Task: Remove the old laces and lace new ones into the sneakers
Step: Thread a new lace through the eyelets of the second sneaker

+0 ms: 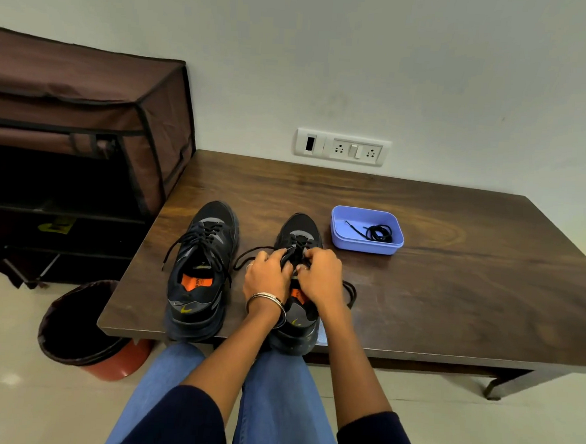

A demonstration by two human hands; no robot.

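Left hand [267,271] and right hand [321,275] curling over right sneaker [301,236], fingers seemingly pinching its black lace [248,253]; spare laces [379,233] lying in lilac tray [362,245].

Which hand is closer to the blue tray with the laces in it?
Right. The right hand works on the right sneaker beside the blue tray; the left hand lies farther left.

two sneakers [247,274] side by side at the table's [451,300] front edge, tray [366,230] with laces [379,233] right behind, bin [82,329] down left
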